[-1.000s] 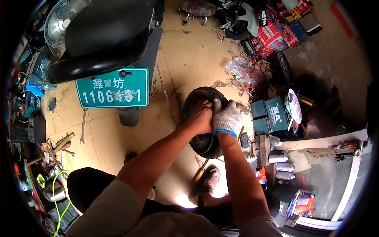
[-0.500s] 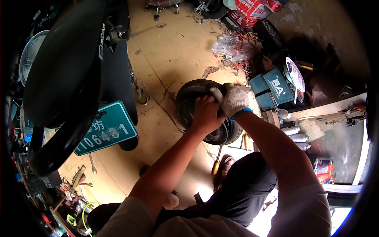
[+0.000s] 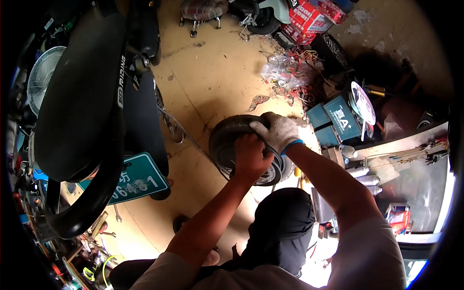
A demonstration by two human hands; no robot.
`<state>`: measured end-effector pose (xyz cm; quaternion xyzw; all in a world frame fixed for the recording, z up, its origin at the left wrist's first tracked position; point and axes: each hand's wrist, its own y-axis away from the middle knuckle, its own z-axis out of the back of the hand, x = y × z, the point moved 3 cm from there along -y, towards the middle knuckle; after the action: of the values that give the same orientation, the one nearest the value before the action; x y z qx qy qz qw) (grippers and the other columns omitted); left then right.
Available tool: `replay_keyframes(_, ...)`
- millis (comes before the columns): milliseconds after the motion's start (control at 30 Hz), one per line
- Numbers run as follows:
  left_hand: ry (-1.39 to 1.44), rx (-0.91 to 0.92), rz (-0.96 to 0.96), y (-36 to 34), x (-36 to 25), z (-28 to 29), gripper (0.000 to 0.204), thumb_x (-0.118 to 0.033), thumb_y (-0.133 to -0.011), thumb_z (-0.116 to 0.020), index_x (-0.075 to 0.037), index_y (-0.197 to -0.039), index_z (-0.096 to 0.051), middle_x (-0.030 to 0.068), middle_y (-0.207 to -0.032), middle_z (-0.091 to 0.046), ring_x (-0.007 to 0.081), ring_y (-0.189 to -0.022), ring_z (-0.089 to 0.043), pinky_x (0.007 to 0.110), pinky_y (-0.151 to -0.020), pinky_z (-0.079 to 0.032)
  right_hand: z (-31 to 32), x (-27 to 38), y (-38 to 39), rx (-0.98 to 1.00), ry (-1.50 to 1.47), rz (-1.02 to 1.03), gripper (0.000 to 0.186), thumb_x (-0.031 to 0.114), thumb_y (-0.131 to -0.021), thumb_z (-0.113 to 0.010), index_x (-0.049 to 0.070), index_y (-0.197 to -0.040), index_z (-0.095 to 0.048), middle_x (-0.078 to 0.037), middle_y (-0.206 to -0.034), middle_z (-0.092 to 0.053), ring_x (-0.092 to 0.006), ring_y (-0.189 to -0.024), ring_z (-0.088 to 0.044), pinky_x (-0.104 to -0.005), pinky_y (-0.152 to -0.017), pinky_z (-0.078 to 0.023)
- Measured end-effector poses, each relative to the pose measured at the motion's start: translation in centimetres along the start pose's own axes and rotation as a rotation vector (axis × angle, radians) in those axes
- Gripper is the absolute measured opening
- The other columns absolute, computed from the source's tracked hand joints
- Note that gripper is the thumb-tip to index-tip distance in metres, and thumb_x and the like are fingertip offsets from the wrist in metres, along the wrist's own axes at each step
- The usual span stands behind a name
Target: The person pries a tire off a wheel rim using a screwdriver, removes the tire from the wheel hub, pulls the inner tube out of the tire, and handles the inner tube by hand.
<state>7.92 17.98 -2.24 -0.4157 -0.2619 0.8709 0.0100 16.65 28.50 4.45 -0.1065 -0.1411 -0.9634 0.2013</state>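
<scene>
A small black wheel (image 3: 223,140) with a tyre and rim is upright or slightly tilted on the tiled floor in front of me. My bare left hand (image 3: 251,155) is closed at the wheel's inner edge, fingers curled into it; exactly what they pinch is hidden. My right hand (image 3: 279,129), in a light knitted glove with a blue cuff, grips the top right of the tyre. A yellow tool handle (image 3: 297,172) shows just beyond the wheel's right side, partly hidden by my arm.
A black scooter (image 3: 79,96) with a green plate (image 3: 137,176) stands at left. A wheeled stool (image 3: 204,10), red boxes (image 3: 307,21) and tangled wires (image 3: 302,60) lie farther back. At right are teal batteries (image 3: 338,121), spray cans (image 3: 367,180) and a glass cabinet (image 3: 420,198).
My right hand has shifted rightward and spread over the tyre, while my left works lower at the inner edge. The view has swung, bringing my dark-trousered leg up below the wheel.
</scene>
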Motion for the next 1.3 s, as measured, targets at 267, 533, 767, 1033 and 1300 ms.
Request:
replay_keyframes(267,0.033,-0.056,0.038,-0.2,-0.6,0.5,0.016,-0.017,-0.075,-0.080,-0.006,-0.071,-0.069,0.0137,-0.089,-0.066,0.0386,-0.093,-0.063,0.052,-0.085,-0.048,1.1,1.0,1.0,0.099,-0.109,0.020,0.086,0.076,-0.093,-0.063,0.000,-0.131,-0.070,-0.027,-0.114,-0.077,-0.0421,-0.111,-0.073,-0.0488,-0.098,-0.057)
replay_keyframes(533,0.001,-0.049,-0.033,-0.1,-1.0,0.4,0.016,-0.013,-0.078,-0.079,-0.005,-0.072,-0.066,0.0128,-0.089,-0.066,0.0389,-0.093,-0.063,0.050,-0.086,-0.049,-3.6,-14.5,4.5,-0.618,-0.993,-0.470,0.039,0.032,-0.106,-0.064,0.001,-0.130,-0.071,-0.017,-0.125,-0.076,-0.0250,-0.116,-0.072,-0.0305,-0.098,-0.055)
replay_keyframes(767,0.008,-0.054,-0.061,0.9,-0.7,1.8,0.006,-0.011,-0.079,-0.073,-0.007,-0.082,-0.069,0.0104,-0.093,-0.067,0.0373,-0.093,-0.063,0.049,-0.087,-0.049,-27.9,-11.7,26.0,0.179,-0.314,-0.973,0.060,0.021,-0.089,-0.068,-0.009,-0.139,-0.058,-0.037,-0.131,-0.068,-0.0453,-0.134,-0.063,-0.0496,-0.110,-0.052)
replay_keyframes(1033,-0.050,-0.061,-0.007,2.4,-1.2,2.7,0.010,-0.015,-0.080,-0.073,-0.007,-0.079,-0.068,0.0128,-0.093,-0.067,0.0403,-0.094,-0.062,0.051,-0.090,-0.049,-31.2,-10.6,27.4,0.134,-0.350,-0.928,0.052,0.019,-0.088,-0.074,-0.008,-0.130,-0.059,-0.028,-0.102,-0.076,-0.0399,-0.093,-0.079,-0.0430,-0.079,-0.064)
replay_keyframes(1300,-0.026,-0.079,-0.005,1.9,-1.2,1.3,0.013,-0.019,-0.083,-0.072,-0.006,-0.080,-0.072,0.0150,-0.097,-0.068,0.0399,-0.101,-0.062,0.052,-0.100,-0.048,-16.3,-11.3,25.8,-0.671,-0.543,-0.545,0.038,0.014,-0.101,-0.058,-0.002,-0.135,-0.060,-0.015,-0.092,-0.072,-0.0209,-0.079,-0.071,-0.0373,-0.068,-0.058)
